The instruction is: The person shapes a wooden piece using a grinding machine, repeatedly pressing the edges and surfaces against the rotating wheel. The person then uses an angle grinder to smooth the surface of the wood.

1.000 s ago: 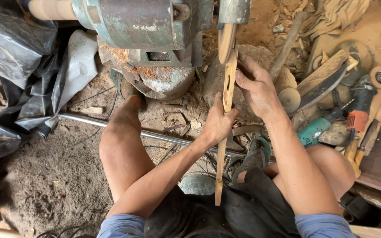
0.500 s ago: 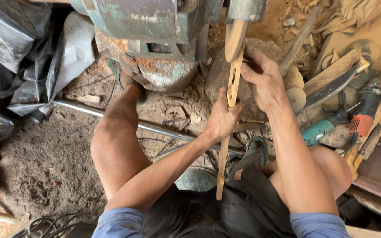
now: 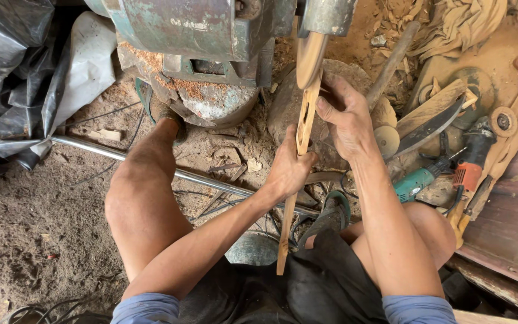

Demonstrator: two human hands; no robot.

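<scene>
We are holding a long wooden stick between our knees, its long axis running straight away from us up to the sanding disc on the grinder. Our left hand is gripping the stick at mid-length; our right hand is pinching it nearer the slotted far end, just below the disc, so the right is the closer hand.

Head camera, looking steeply down from above the seated person

The single view faces almost straight down over the person's arms and bent knees to the dirt floor, close enough that the machine is cut off by the top edge and tools crowd the right edge. No second view shares the scene.
</scene>
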